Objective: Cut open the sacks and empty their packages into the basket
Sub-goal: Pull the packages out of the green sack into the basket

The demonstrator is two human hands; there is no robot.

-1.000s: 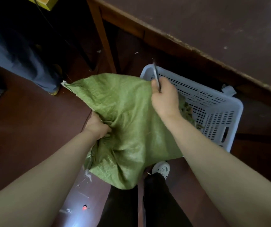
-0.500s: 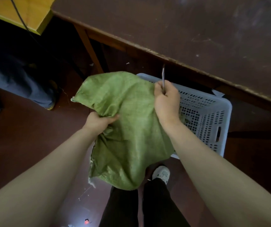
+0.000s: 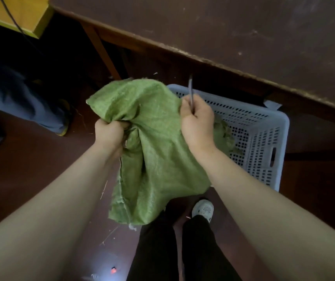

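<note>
Held the green sack [image 3: 154, 151] at centre frame, limp, hanging over the floor [image 3: 30, 159] and across the left edge of the pale basket [image 3: 261, 157] set under the counter [image 3: 243, 33] edge at centre right. Clamped the left hand [image 3: 109, 132] on a bunched fold at the sack's left side. Clamped the right hand [image 3: 198, 122] on the sack's upper right edge together with a thin grey blade [image 3: 191, 90] pointing up out of the fist. Kept the hands apart, with sack cloth between.

Compared with one second earlier: drew in the sack's far corner, previously spread toward the upper left, and gathered the cloth into a tighter bundle; raised the left hand and took in more fabric. Left the right hand's grip and the blade unchanged. Judged the sack emptied or nearly so, with gathering it up the likely step in hand.

Could not confirm the contents: saw only a greenish mass [image 3: 224, 136] low in the basket beside the right wrist, too blurred to name as packages. Found most of the basket interior covered by sack and right hand. Could not tell knife from scissors, with the handle buried in the fist. Saw no cut opening and no other sack in frame. Noted a trouser leg [image 3: 20, 102] cut off at the left edge
</note>
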